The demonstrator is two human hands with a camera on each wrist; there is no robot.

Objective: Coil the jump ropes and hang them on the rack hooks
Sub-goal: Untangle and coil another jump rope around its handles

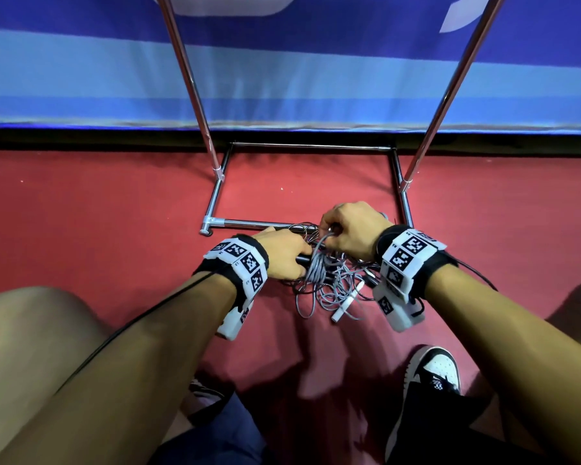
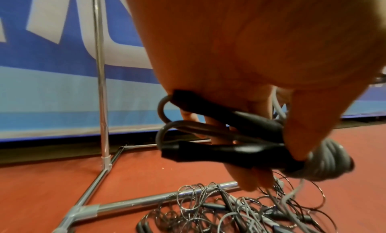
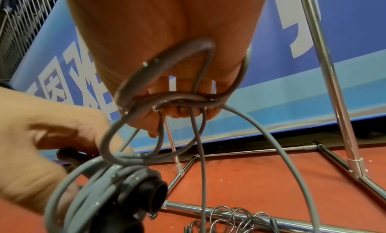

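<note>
Two black plastic jump-rope handles (image 2: 225, 147) sit clasped in the left hand (image 1: 282, 251), grey cord (image 3: 108, 175) wound around them; the right hand (image 1: 351, 229) grasps a cord loop above tangled ropes (image 1: 329, 293) by the chrome rack base (image 1: 249, 224).

Grey rope (image 1: 317, 270) wound round black handles (image 2: 219, 152); tangled ropes (image 1: 336, 293) on floor by rack (image 1: 265, 224).

Grey rope (image 1: 317, 268) on black handles (image 2: 219, 151). Red floor (image 1: 114, 213). Chrome rack (image 1: 426, 142). Banner (image 1: 282, 62) striped dark and light blue. Black-and-white patterned wristbands (image 1: 245, 263). White handle (image 1: 344, 305).
</note>
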